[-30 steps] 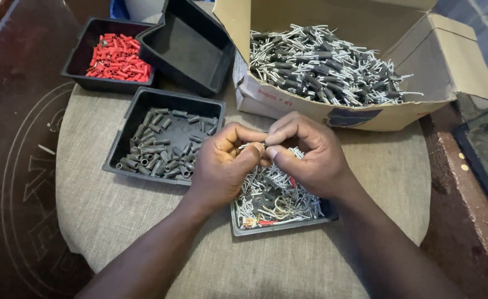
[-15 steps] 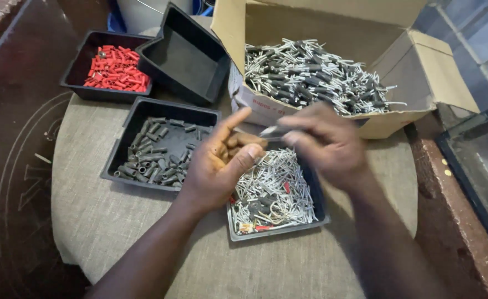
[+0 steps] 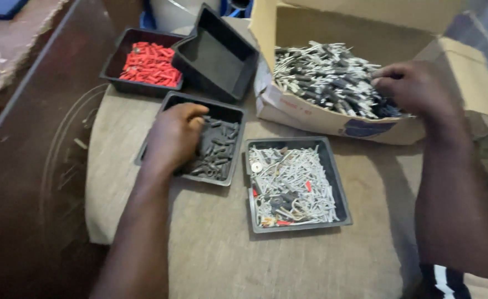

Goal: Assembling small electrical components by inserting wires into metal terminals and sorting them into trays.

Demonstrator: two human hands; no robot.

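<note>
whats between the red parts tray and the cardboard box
In the head view, an empty black tray, tilted with one edge propped up, sits between the red parts tray and the cardboard box. Its right corner reaches the box.

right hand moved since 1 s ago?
Yes. The right hand has left the tray of silver parts, where it met the left hand, and moved up-right into the cardboard box, onto the grey parts.

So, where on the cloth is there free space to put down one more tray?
Bare cloth lies in front of the tray of silver pins, between the two forearms, and left of the tray of dark sleeves, where the left hand rests. The far side is crowded: red-parts tray, empty tray, cardbox box holding the right hand.
</note>
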